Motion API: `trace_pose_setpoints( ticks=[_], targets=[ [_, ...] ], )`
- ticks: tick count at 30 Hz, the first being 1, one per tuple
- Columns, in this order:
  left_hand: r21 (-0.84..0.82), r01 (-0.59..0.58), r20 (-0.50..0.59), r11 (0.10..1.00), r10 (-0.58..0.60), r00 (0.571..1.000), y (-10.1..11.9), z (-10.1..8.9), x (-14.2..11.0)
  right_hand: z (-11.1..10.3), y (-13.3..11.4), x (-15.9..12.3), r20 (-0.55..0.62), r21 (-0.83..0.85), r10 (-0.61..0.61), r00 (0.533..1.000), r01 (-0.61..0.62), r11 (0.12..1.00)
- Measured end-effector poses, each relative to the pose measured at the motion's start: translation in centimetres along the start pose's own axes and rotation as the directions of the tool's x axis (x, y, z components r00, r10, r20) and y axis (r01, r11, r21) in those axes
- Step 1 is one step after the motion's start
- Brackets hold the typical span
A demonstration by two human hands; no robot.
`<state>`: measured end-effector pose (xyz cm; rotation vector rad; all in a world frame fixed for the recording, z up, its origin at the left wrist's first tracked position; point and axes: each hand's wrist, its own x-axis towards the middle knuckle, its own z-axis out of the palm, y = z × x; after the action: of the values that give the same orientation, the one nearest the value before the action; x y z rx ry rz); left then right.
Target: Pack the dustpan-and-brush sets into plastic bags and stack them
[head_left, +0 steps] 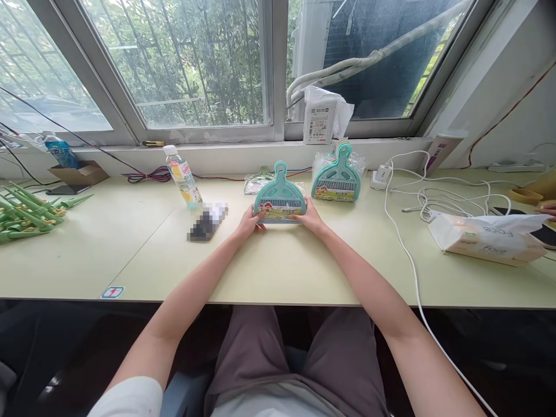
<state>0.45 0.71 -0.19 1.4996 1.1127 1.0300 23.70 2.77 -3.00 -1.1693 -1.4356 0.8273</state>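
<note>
Between my two hands a teal mini dustpan and brush set stands upright over the table, its yellow label toward me and its looped handle up. My left hand grips its lower left corner, thumb on the front. At the lower right corner my right hand holds it the same way. Behind it to the right leans a stack of similar dustpan sets in clear plastic wrap. Just behind the held set lies crumpled clear packaging, partly hidden.
A drink bottle and a blurred-out dark object are on the left. White cables, a charger and a tissue pack lie on the right. Green plant-like stems sit far left. A person's hand shows at the right edge.
</note>
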Motion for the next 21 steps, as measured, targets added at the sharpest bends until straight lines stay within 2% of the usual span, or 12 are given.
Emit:
trace_pose_setpoints(
  ticks=[4, 10, 15, 21],
  targets=[
    [-0.006, 0.017, -0.001, 1.000, -0.017, 1.000, -0.2, 0.0, 0.2, -0.2, 0.3, 0.2, -0.016, -0.007, 0.014, 1.000, -0.014, 1.000],
    [0.005, -0.024, -0.085, 1.000, 0.025, 0.996, -0.3, 0.0, 0.4, -0.3, -0.4, 0.0, 0.012, 0.049, 0.035, 0.999, -0.035, 0.998],
    [-0.016, 0.001, -0.085, 1.000, -0.002, 0.996, -0.4, -0.2, 0.6, -0.2, -0.6, -0.1, 0.010, 0.071, 0.041, 0.999, -0.042, 0.997],
    [-0.067, 0.025, -0.084, 0.997, -0.030, 0.996, -0.8, -0.1, 0.9, -1.1, -0.5, 0.2, 0.155, 0.162, 0.073, 0.985, -0.098, 0.982]
  ],
)
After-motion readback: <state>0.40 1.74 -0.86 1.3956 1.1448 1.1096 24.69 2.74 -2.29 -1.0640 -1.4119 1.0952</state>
